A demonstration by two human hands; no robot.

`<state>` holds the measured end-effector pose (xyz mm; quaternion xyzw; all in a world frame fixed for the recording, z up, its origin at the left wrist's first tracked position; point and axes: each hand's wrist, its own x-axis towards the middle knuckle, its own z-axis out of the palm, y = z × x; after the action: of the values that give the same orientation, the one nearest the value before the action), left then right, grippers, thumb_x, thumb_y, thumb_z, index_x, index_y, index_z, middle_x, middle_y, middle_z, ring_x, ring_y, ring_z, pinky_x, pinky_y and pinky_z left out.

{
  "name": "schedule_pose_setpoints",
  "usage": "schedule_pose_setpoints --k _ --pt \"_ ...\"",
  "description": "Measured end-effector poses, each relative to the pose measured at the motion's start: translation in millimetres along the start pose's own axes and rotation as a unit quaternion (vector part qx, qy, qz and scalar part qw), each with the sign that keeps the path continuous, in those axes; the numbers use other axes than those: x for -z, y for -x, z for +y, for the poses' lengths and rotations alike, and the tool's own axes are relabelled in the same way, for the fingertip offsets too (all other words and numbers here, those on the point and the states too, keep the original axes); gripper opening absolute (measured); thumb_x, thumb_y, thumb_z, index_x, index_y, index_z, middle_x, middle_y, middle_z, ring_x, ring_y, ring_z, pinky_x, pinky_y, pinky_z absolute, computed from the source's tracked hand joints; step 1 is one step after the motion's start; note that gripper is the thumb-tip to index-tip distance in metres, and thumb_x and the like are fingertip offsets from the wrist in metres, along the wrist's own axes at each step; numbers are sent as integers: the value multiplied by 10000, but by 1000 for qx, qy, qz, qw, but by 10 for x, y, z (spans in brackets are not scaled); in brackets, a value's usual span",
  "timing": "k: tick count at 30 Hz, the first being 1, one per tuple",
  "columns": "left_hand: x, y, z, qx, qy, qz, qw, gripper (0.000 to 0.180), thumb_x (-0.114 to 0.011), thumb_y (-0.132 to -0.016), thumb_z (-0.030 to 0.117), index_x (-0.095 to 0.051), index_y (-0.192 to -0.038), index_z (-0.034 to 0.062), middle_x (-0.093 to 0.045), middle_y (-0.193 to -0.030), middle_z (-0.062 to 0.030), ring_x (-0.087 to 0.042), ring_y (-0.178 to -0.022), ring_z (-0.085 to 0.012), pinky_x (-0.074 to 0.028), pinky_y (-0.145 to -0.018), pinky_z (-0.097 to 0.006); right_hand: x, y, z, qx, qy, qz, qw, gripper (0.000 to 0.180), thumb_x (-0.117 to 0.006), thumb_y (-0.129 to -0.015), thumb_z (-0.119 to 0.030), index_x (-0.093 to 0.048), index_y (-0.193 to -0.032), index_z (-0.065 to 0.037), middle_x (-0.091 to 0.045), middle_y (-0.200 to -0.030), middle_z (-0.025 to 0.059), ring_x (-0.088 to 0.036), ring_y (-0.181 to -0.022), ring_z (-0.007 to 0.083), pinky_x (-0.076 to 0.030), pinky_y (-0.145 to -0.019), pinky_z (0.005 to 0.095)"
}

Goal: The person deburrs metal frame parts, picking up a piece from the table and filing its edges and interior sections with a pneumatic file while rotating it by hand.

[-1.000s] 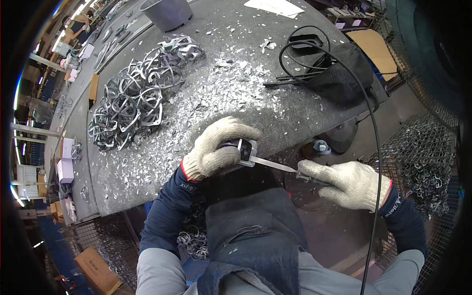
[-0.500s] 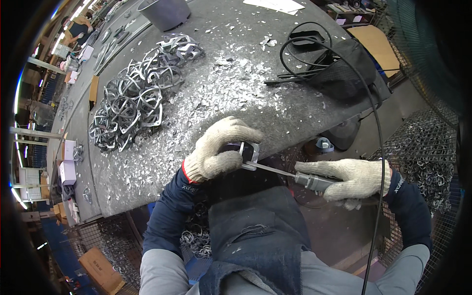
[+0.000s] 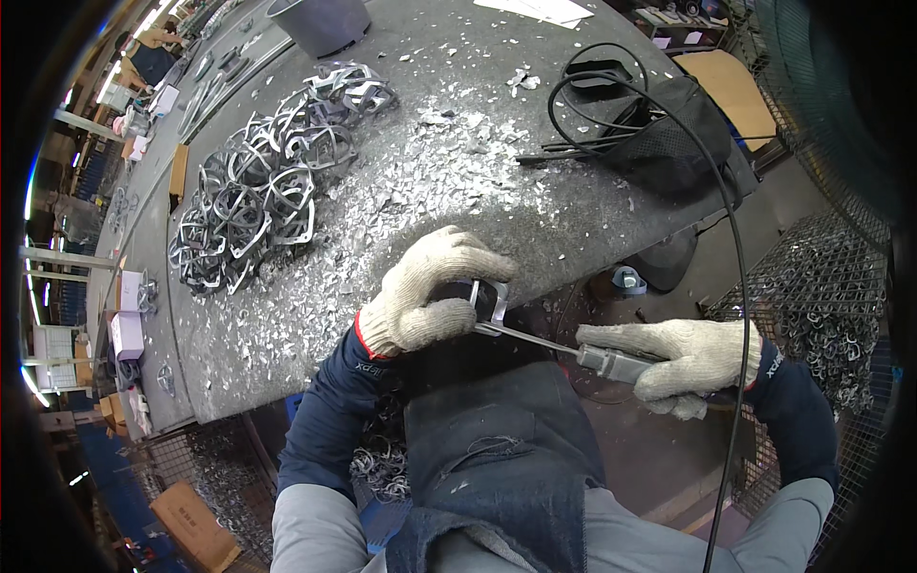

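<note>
My left hand [image 3: 427, 291], in a cream knit glove, is closed around a small silver metal frame [image 3: 499, 304] at the table's near edge. The frame is a bent, open loop like those in the heap. My right hand [image 3: 695, 363], gloved alike, grips a grey handheld filing tool [image 3: 614, 363] with a long thin blade [image 3: 537, 341]. The blade points left and its tip meets the frame's lower edge; the exact contact is partly hidden by the glove. A heap of similar metal frames [image 3: 253, 196] lies on the table to the left.
Metal flakes [image 3: 449, 158] litter the dark table [image 3: 382, 224]. A grey bucket [image 3: 320, 24] stands at the back. A black mesh bag [image 3: 669, 143] sits at right; a black cable [image 3: 731, 248] hangs past my right wrist. A wire cage [image 3: 812, 296] of metal parts stands right.
The filing tool and my right hand have shifted slightly right and down. The frame has turned a little in my left hand.
</note>
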<state>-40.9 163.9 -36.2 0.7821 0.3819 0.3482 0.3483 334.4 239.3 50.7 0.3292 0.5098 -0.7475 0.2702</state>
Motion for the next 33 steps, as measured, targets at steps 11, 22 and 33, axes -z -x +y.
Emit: schedule_pose_setpoints --k 11,22,33 --pt "-35 32 65 -7 -45 -13 999 643 -777 -827 397 -790 -1345 15 -782 -1290 -202 -720 -1171 -394 -535 -1056 -508 -124 -31 63 22 -36 -12 999 973 -654 -1042 -157 -145 -1871 -182 -608 -852 25 -625 -598 94 -543 -497 275" --pt "-126 250 196 19 -259 24 965 797 -940 -743 377 -750 -1486 160 -719 -1473 -183 -677 -1287 -449 -504 -1119 -563 -218 21 370 179 315 203 910 889 -710 -997 -200 -350 -1807 -139 -741 -1452 281 -790 -1196 461 -633 -1084 488" --pt "-265 320 299 95 -331 21 939 944 -985 -710 260 -660 -1580 94 -668 -1588 -195 -601 -1466 -480 -466 -1242 -583 -404 -260 297 117 504 333 788 750 -735 -1009 -201 -500 -1718 -269 -794 -938 198 -811 -901 415 -659 -790 535"
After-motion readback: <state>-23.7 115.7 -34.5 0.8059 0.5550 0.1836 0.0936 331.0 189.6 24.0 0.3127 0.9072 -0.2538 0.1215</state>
